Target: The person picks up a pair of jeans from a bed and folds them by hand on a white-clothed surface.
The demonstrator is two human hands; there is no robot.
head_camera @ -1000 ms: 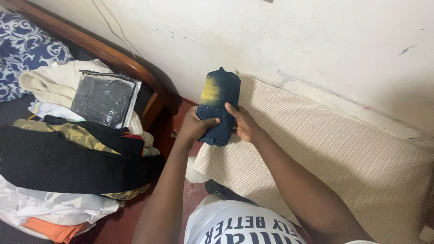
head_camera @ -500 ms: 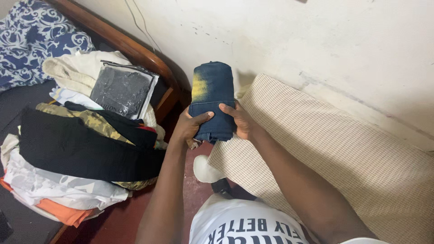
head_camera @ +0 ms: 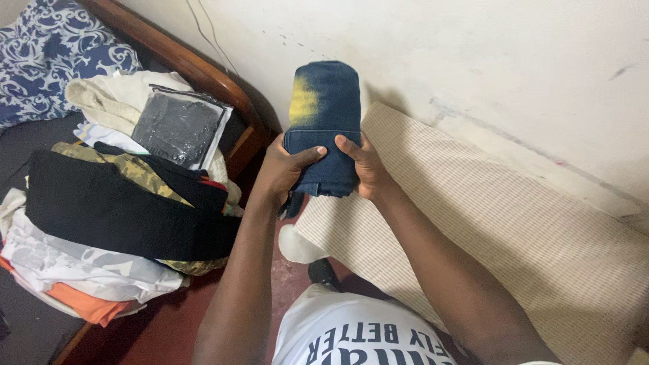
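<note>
Head view: checked mattress (head_camera: 514,223) at four o'clock, clothes pile (head_camera: 115,209) at nine. Rolled dark-blue jeans (head_camera: 323,122) upright at twelve, above mattress corner. Left hand (head_camera: 284,170), right hand (head_camera: 362,169) clasped around lower end.

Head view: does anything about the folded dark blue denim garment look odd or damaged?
The folded dark blue denim garment, gripped by the left hand and right hand, has a yellow faded patch on its left side. It could be a stain or bleaching; otherwise nothing stands out.

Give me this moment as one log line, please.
left hand: grips folded jeans | right hand: grips jeans | jeans: held upright, above checked mattress | clothes pile: on bed, left
</note>
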